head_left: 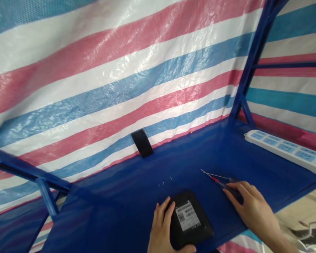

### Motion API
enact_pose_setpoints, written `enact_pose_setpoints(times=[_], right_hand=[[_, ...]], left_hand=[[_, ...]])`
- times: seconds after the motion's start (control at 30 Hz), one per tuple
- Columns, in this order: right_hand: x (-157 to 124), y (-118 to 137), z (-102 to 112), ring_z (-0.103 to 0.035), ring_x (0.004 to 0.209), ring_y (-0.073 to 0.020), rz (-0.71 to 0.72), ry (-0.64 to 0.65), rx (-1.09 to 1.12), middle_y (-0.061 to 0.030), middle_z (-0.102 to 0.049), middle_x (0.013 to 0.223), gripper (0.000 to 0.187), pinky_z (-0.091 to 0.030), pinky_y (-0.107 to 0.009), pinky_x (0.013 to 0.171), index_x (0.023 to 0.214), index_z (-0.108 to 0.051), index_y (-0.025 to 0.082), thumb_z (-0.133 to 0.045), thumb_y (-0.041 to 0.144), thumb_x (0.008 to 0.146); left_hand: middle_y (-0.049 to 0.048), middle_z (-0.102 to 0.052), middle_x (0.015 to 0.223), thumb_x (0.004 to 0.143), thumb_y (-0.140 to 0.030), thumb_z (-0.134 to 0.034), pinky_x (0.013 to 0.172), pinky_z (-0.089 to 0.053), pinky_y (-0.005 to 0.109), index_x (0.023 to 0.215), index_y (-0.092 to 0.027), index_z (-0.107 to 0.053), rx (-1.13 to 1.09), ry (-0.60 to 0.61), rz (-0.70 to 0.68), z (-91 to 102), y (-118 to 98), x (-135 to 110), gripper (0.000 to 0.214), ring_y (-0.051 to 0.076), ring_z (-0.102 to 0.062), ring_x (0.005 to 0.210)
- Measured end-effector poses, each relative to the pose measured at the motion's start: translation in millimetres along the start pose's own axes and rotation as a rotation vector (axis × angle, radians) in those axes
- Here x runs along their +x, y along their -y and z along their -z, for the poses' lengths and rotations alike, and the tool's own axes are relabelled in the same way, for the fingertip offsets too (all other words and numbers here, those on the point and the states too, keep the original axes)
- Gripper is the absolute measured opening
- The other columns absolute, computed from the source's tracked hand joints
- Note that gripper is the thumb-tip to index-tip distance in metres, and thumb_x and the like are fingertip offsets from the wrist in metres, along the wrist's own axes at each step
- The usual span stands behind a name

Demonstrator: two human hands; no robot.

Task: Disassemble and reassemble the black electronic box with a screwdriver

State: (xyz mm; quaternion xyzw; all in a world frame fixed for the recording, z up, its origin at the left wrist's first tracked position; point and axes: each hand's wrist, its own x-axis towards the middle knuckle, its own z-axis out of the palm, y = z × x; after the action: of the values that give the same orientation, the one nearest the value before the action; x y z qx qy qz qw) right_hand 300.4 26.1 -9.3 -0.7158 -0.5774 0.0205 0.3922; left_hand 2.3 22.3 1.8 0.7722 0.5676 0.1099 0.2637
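Left hand [160, 225]: fingers spread and curved against the left side of the box, with the thumb running along its near edge (further left and back, a black smartphone [142, 143] leans tilted against the tarpaulin, its glossy face catching the light).

Black plastic box [189, 219]: squat, matte, with rounded corners, lying on the bench between both hands, a white barcode label facing up.

Tiny screws [163, 183]: three pale slivers, lying well apart on the bench just beyond the box.

Bench [189, 158]: smooth, deep-blue sheeting stretched over a blue steel frame [260, 45].

Right hand [252, 207]: fingers closed around the dark handle, pressing it low against the bench.

Screwdriver [223, 184]: slim, with a red collar and a thin metal shaft pointing left.

Power strip [284, 151]: long white plastic, with blue socket panels, lying along the bench's far right.

Backdrop: crinkled woven tarpaulin [107, 88] in pink, white and blue stripes.
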Motion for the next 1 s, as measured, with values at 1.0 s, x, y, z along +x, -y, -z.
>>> enact_pose_setpoints(times=[1.0], right_hand=[[48, 90, -91, -0.076, 0.08, -0.0253, -0.439, 0.143, 0.848, -0.0029, -0.075, 0.082, 0.053, -0.061, -0.049, 0.089, 0.101, -0.061, 0.019, -0.079, 0.057, 0.07]], left_hand=[[0.0127, -0.036, 0.158, 0.055, -0.056, -0.09, 0.114, -0.027, 0.07, 0.142, -0.024, -0.051, -0.112, 0.038, -0.154, -8.9, 12, 2, 0.1, 0.047, -0.034, 0.141]])
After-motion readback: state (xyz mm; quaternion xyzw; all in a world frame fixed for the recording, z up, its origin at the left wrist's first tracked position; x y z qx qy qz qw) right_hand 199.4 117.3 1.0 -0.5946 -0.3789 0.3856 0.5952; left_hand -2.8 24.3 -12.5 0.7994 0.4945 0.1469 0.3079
